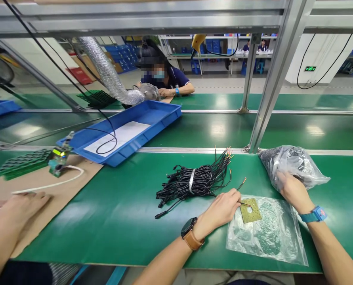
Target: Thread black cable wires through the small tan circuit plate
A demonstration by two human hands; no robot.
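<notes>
Left hand pinches wire; right hand grip apparently closed on bag.

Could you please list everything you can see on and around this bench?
wire bundle: one, black, tied with a white band, mid-bench
loose wire: one, black with a bare tip, at the left hand's fingers
pad: one, yellow-green square with a hole, on the flat bag
flat bag: one, clear, bench front right
full bag: one, clear with dark contents, far right
tray: one, blue, white sheet and black cable inside, left of centre
cardboard: one, brown, left
small device: one, green-lit, on the cardboard, white cable attached
co-worker: one, dark blue shirt, across the belt
neighbour's hand: one, on the cardboard
left hand: brown watch, pinching the loose wire
right hand: blue watch, on the full bag
</notes>
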